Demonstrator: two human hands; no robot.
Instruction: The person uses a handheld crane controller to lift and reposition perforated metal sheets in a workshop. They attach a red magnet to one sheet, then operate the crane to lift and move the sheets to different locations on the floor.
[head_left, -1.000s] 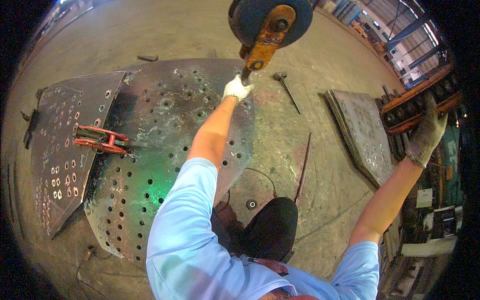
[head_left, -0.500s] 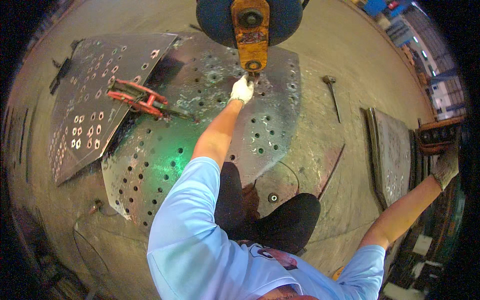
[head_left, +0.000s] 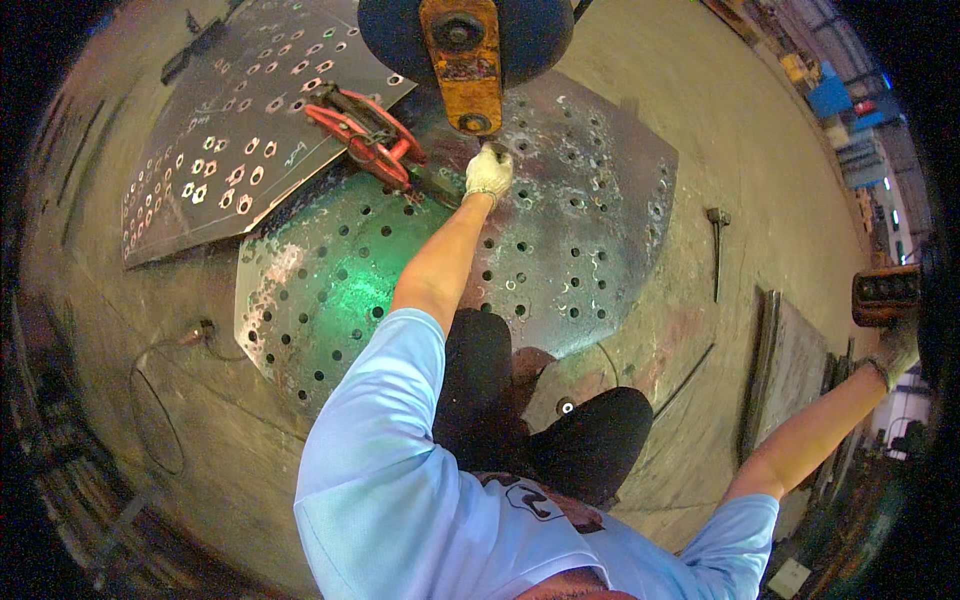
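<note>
My left hand (head_left: 489,172), in a whitish work glove, is closed around the crane hook (head_left: 486,141), mostly hidden by the fingers. The hook hangs below a yellow bracket (head_left: 468,75) on a large dark round pulley block (head_left: 540,35). At the far right my gloved right hand (head_left: 897,350) grips a pendant control (head_left: 887,297) with an orange-brown casing and a row of buttons; its fingers are partly in shadow. Left of my left hand, a red plate-lifting clamp (head_left: 368,140) lies over the edge of a tilted steel plate (head_left: 225,125) with many holes.
Beneath lies a larger perforated steel plate (head_left: 590,230), lit green on its left. A hammer-like tool (head_left: 717,250) and a thin rod (head_left: 684,380) lie on the floor to the right, near stacked plates (head_left: 790,370). A cable (head_left: 140,380) curls at left.
The view has shifted, so plates and red clamp appear farther right and higher. The pulley block sits slightly left and higher in view. Both hands keep their grips.
</note>
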